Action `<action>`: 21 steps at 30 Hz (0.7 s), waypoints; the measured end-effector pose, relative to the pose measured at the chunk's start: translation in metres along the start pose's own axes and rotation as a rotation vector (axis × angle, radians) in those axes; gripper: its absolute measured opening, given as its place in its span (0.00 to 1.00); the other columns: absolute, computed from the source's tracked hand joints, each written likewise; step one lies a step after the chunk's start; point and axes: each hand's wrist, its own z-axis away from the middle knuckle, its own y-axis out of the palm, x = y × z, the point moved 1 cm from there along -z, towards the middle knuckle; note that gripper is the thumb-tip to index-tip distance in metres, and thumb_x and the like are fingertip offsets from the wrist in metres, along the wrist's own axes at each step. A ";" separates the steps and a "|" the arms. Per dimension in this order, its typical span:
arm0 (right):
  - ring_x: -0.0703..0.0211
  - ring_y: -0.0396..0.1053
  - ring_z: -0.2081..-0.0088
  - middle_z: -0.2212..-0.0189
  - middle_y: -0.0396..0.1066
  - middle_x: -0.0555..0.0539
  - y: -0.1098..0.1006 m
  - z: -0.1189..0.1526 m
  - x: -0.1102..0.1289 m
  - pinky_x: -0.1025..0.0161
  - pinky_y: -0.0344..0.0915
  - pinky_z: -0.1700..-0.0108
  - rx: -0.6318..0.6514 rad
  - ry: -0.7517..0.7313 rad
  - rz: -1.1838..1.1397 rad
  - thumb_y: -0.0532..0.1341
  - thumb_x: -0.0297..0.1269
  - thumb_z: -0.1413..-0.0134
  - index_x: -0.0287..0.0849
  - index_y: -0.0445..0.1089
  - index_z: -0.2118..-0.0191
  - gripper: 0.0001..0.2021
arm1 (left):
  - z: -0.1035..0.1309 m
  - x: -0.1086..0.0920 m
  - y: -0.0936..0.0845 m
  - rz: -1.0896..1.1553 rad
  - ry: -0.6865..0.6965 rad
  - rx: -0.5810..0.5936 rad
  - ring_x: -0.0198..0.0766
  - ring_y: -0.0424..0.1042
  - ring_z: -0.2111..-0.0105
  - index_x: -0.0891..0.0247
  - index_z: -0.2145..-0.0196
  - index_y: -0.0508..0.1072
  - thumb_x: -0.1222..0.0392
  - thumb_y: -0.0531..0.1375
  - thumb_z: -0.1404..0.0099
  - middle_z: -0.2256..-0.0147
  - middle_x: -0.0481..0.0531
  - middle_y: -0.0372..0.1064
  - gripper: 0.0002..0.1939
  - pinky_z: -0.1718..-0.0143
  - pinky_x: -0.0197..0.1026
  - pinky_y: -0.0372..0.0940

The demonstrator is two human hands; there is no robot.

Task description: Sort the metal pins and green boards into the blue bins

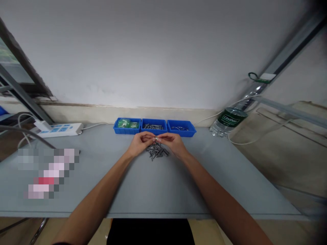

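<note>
My left hand (140,143) and my right hand (173,143) meet fingertip to fingertip above the table. Between them they pinch a small shiny piece (156,139), too small to make out fully. Just below my fingers, a loose pile of grey metal parts (156,151) lies on the table. Behind my hands stand three blue trays in a row: the left tray (118,130) holds green and pale items, the middle tray (154,120) holds several metal parts, and the right tray (181,133) has some thin metal pieces in it.
A white power strip (70,129) with a plug and cables lies at the back left of the grey table (153,194). A blurred-out pinkish object (53,173) is at the left. At the back right, a large water bottle (227,121) leans near a metal post.
</note>
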 end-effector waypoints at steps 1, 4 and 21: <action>0.50 0.81 0.59 0.64 0.83 0.45 0.000 -0.001 -0.001 0.51 0.76 0.48 0.004 0.002 0.007 0.76 0.47 0.59 0.44 0.81 0.64 0.16 | -0.002 0.001 -0.001 0.001 0.004 -0.004 0.41 0.81 0.65 0.66 0.61 0.80 0.51 0.74 0.44 0.64 0.57 0.82 0.18 0.57 0.44 0.76; 0.51 0.81 0.60 0.63 0.83 0.44 -0.004 -0.005 -0.003 0.53 0.77 0.52 -0.048 -0.031 0.117 0.73 0.44 0.55 0.43 0.80 0.61 0.15 | -0.012 0.006 -0.003 -0.050 0.036 -0.110 0.45 0.82 0.63 0.66 0.62 0.81 0.53 0.74 0.46 0.65 0.57 0.82 0.17 0.55 0.46 0.77; 0.55 0.79 0.67 0.70 0.81 0.45 -0.002 -0.011 -0.009 0.62 0.73 0.63 -0.063 0.011 0.713 0.70 0.26 0.58 0.40 0.79 0.63 0.11 | -0.006 0.006 -0.016 -0.253 0.177 -0.308 0.45 0.81 0.61 0.63 0.64 0.83 0.59 0.64 0.41 0.62 0.56 0.82 0.09 0.53 0.47 0.74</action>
